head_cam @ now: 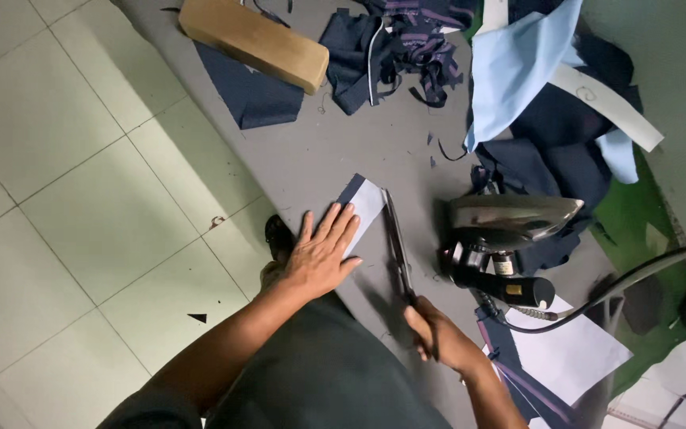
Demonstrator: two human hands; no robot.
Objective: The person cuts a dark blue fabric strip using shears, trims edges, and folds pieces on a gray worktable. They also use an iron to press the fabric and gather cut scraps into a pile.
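The left hand (321, 253) lies flat, fingers spread, pressing a small stiff white panel (363, 203) backed with navy cloth onto the smooth grey bench (319, 151). Just beside it, the right hand (434, 334) is closed around the handles of long dark metal scissors (396, 238), blades along the panel's edge. Farther right stands an upended iron (510, 230).

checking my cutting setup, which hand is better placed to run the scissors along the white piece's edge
Right. The right hand already has its grip on the scissors, whose blades lie along the white piece. The left hand lies flat on that piece, pinning it to the grey table.
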